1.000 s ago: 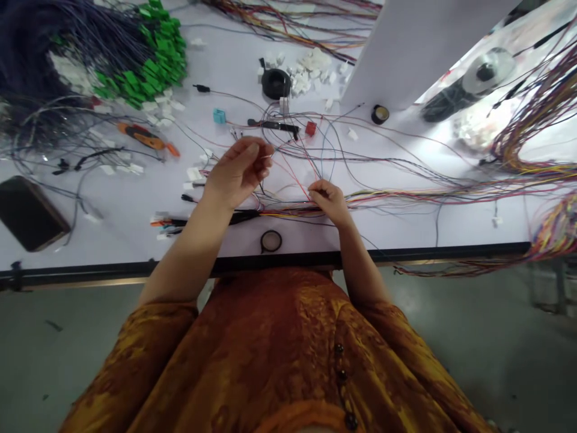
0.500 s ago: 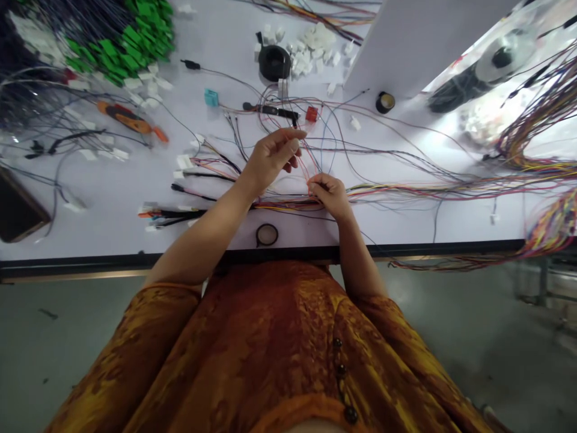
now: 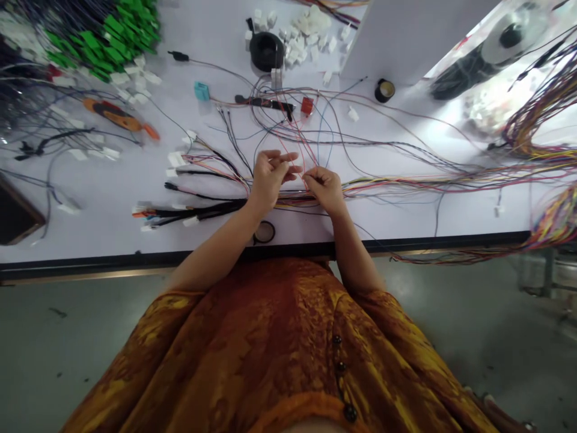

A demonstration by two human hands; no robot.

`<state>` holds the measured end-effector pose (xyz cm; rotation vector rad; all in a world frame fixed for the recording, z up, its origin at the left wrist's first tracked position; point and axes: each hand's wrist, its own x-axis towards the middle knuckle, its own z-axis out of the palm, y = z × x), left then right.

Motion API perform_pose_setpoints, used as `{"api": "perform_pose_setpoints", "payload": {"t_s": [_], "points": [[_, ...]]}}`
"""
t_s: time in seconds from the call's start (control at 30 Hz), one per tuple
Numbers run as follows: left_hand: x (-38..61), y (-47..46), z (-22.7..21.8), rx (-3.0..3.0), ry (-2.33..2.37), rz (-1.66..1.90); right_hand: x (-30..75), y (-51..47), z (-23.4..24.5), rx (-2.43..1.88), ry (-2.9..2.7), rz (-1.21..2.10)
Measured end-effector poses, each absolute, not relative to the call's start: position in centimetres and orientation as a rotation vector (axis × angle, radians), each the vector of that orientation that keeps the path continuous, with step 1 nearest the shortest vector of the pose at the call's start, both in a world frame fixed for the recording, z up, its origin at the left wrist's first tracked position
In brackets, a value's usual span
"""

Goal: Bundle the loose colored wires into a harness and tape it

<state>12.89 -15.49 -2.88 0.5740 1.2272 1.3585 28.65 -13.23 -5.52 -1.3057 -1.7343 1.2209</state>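
Observation:
My right hand (image 3: 325, 189) is closed, with thumb and forefinger pinching a thin red wire above the wire bundle (image 3: 387, 180). Just left of it, my left hand (image 3: 270, 180) has its fingers stretched out and slightly apart, close to the same red wires (image 3: 309, 147). I make out nothing held in it. Beyond the hands, a red connector (image 3: 307, 106) lies among looped wires, beside a black slim tool or sleeve-like piece (image 3: 274, 104). The bundle runs across the table under both hands, and its black-sleeved ends (image 3: 202, 210) lie to the left.
A tape roll (image 3: 264, 231) lies by the front edge. Farther back are a black tape roll (image 3: 267, 51), white connectors (image 3: 297, 48), a blue connector (image 3: 201, 91) and another small roll (image 3: 384, 90). Orange cutters (image 3: 115, 114) and green connectors (image 3: 121, 36) are at left.
My left hand has come down toward me, from beside the red connector to next to my right hand, and its fingers have spread. My right hand still pinches, having shifted slightly.

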Motion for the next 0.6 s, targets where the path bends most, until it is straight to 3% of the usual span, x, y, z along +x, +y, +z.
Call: {"api": "perform_pose_setpoints", "payload": {"t_s": [0.17,0.4,0.6], "points": [[13.2,-14.2,-3.5,0.653,1.183,1.164,28.8,-13.4,-5.6,-1.260,-1.786,1.231],[10.1,-13.4,-2.5,0.972,1.357,1.286,29.2,-14.1,-6.1,-1.210,-1.850,1.093],[1.5,-11.9,-0.1,0.471,1.353,1.447,28.5,-13.8,-6.5,-1.374,-1.914,0.928]]}}
